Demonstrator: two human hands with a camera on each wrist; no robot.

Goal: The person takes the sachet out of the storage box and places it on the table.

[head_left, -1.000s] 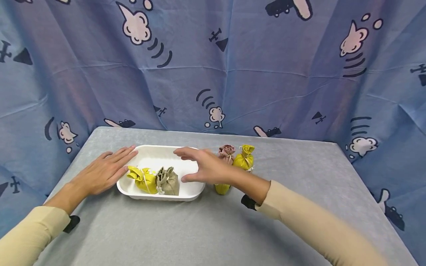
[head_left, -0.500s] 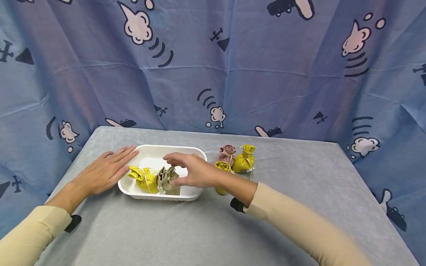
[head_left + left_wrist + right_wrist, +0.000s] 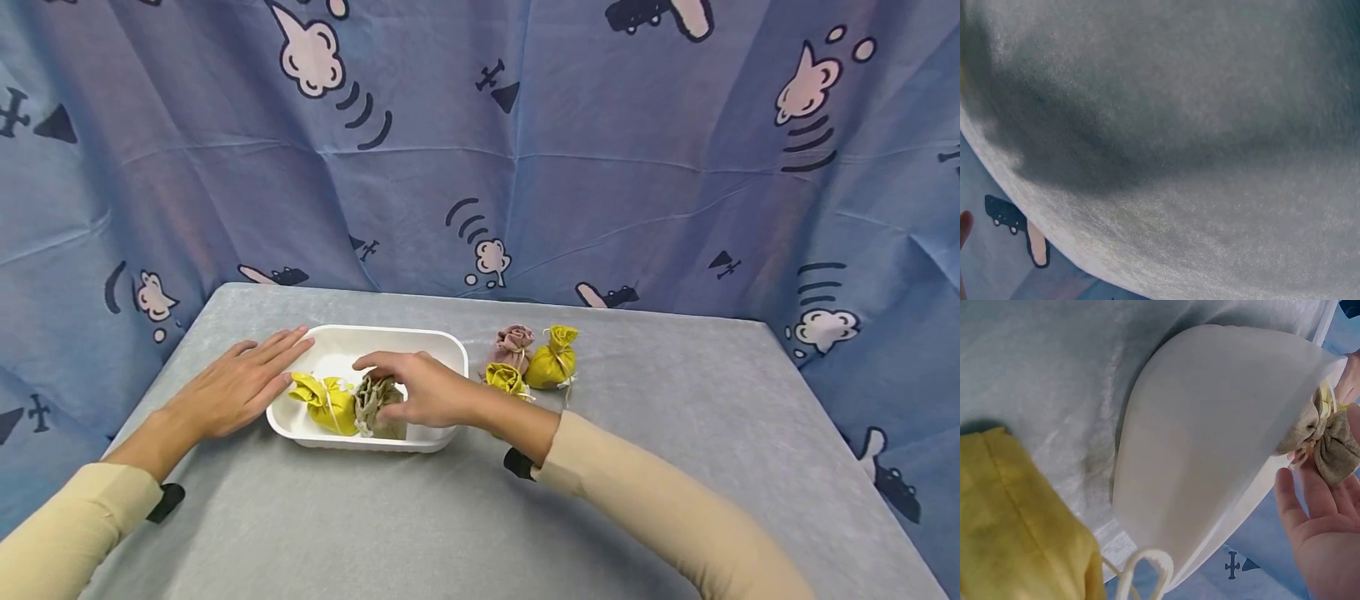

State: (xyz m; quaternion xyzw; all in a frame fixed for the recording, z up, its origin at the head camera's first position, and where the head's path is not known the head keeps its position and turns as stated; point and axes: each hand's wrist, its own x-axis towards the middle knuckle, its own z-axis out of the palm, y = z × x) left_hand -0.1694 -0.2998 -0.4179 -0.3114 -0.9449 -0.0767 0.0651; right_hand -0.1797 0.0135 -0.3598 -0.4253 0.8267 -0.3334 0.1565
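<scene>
A white tray (image 3: 420, 337) sits on the grey table and holds a yellow pouch (image 3: 324, 403) and a beige pouch (image 3: 372, 408). My right hand (image 3: 390, 385) reaches into the tray, with its fingers curled over the top of the beige pouch and its thumb at the pouch's side. In the right wrist view the beige pouch (image 3: 1330, 442) lies at the fingertips (image 3: 1300, 490), past the tray's outer wall (image 3: 1210, 444). My left hand (image 3: 240, 379) lies flat on the table, fingers straight, touching the tray's left rim.
Three pouches stand just right of the tray: a pink one (image 3: 512, 343), a yellow one (image 3: 553, 360) and a nearer yellow one (image 3: 506, 379), which fills the foreground (image 3: 1016, 531) of the right wrist view. A blue patterned curtain (image 3: 525, 150) hangs behind the table.
My right hand moved left from beside the tray's right end into the tray and came down around the beige pouch. The left hand stayed still.
</scene>
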